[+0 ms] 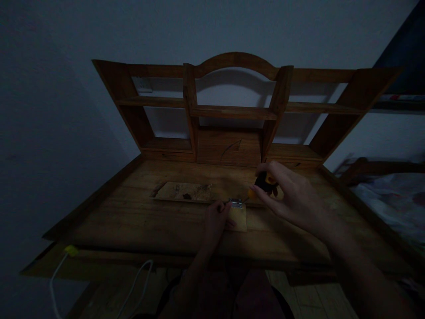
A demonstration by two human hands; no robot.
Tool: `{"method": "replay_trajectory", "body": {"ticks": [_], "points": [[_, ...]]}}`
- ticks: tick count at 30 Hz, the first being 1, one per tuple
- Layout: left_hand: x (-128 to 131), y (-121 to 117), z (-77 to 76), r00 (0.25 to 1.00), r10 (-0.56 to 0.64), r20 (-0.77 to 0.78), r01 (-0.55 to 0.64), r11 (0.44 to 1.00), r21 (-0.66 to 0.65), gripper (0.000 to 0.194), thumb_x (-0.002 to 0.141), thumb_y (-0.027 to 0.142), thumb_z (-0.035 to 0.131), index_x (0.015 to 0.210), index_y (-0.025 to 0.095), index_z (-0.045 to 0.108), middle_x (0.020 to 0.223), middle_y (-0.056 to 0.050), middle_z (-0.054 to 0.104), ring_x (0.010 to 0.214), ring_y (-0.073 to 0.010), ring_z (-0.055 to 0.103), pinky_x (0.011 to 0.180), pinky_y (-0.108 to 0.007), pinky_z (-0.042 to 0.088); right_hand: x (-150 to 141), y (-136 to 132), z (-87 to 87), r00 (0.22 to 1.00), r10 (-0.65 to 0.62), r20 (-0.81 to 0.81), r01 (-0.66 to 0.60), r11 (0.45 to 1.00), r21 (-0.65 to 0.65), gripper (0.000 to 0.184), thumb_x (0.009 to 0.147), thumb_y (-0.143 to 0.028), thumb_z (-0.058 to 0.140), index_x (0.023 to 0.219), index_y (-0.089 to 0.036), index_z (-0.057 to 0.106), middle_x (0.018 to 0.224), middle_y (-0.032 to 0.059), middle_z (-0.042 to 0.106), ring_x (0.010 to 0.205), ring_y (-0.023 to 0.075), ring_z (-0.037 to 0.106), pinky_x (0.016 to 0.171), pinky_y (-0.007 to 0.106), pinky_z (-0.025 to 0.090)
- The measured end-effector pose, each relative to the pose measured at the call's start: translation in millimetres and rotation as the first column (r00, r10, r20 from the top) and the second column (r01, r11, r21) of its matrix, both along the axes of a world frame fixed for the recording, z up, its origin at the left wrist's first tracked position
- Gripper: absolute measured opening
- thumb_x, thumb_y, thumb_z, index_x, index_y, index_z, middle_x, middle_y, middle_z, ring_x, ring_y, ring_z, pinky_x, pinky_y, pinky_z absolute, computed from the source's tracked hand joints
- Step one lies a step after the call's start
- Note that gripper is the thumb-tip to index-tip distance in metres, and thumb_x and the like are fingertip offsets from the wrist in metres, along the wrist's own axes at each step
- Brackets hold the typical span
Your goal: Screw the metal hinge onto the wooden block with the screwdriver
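Note:
My right hand is wrapped around the black-and-yellow handle of a screwdriver. The tool slants down to the left, its thin shaft pointing toward a small metal hinge. That hinge lies at the far edge of a small pale wooden block on the desk. With fingertips closed at the hinge's left end, my left hand holds it against the block. Some left fingers rest along the block's side. Dim light hides whether the screwdriver's tip touches the hinge.
Beyond my left hand, a long board with a rough, damaged surface lies on the wooden desk. A shelf unit stands along the back against the wall. A white cable hangs at the front left. Pale plastic-like material sits at right.

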State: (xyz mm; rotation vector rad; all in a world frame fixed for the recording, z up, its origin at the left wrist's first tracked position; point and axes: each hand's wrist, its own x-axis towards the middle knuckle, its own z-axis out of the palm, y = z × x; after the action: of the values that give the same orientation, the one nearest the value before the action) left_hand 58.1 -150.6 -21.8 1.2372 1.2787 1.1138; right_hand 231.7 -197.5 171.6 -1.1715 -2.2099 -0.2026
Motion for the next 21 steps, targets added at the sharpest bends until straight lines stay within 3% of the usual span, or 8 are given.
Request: {"method": "replay_trajectory", "body": {"ticks": [3, 7, 12, 15, 21], "points": [[0, 0, -2.4, 1.0, 0.001, 0.0, -0.001, 1.0, -0.011, 0.042, 0.084, 0.05, 0.059, 0.065, 0.022, 0.035, 0.043, 0.008, 0.045, 0.039, -0.0191, 0.061, 0.033, -0.02, 0.033, 1, 2, -0.6, 1.0, -0.025, -0.013, 0.025, 1.0, 0.015, 0.022, 0.094, -0.035, 0.057, 0.109, -0.02, 0.053, 0.093, 0.0043, 0.063, 0.074, 0.0153, 0.063, 0.062, 0.026, 0.048], [1, -1, -1.8, 1.0, 0.003, 0.027, -0.003, 1.0, -0.01, 0.042, 0.083, 0.05, 0.06, 0.065, 0.023, 0.033, 0.043, 0.008, 0.044, 0.038, -0.0193, 0.062, 0.032, -0.02, 0.032, 2, 8, -9.6, 0.988, -0.145, -0.048, 0.151, 0.977, 0.154, 0.025, 0.093, -0.039, 0.058, 0.108, -0.019, 0.054, 0.09, 0.0046, 0.064, 0.073, 0.0161, 0.063, 0.063, 0.027, 0.047], [2, -1, -1.2, 0.997, -0.003, 0.083, 0.006, 0.999, -0.038, 0.043, 0.081, 0.051, 0.061, 0.066, 0.024, 0.032, 0.04, 0.009, 0.043, 0.038, -0.0204, 0.061, 0.031, -0.021, 0.035, 6, 13, -16.1, 0.97, -0.212, -0.121, 0.231, 0.958, 0.169, 0.024, 0.094, -0.04, 0.056, 0.107, -0.02, 0.054, 0.086, 0.0045, 0.064, 0.07, 0.0165, 0.062, 0.061, 0.028, 0.046], [2, 0, -2.3, 0.998, 0.001, 0.061, 0.0, 1.0, -0.022, 0.043, 0.082, 0.052, 0.061, 0.066, 0.023, 0.033, 0.04, 0.009, 0.043, 0.037, -0.0202, 0.061, 0.03, -0.021, 0.034, 11, 14, -15.6, 0.97, -0.188, -0.156, 0.212, 0.965, 0.154, 0.024, 0.092, -0.039, 0.059, 0.105, -0.02, 0.055, 0.086, 0.0035, 0.064, 0.071, 0.0165, 0.063, 0.062, 0.028, 0.047], [0, 0, -4.2, 0.999, -0.012, 0.051, 0.012, 1.0, 0.003, 0.044, 0.083, 0.054, 0.059, 0.065, 0.023, 0.032, 0.041, 0.009, 0.042, 0.038, -0.0187, 0.061, 0.032, -0.02, 0.031, 21, 13, -7.1, 0.99, -0.044, -0.136, 0.043, 0.999, -0.004, 0.024, 0.089, -0.042, 0.064, 0.101, -0.021, 0.059, 0.092, 0.0043, 0.065, 0.076, 0.0183, 0.063, 0.064, 0.03, 0.049]]}}
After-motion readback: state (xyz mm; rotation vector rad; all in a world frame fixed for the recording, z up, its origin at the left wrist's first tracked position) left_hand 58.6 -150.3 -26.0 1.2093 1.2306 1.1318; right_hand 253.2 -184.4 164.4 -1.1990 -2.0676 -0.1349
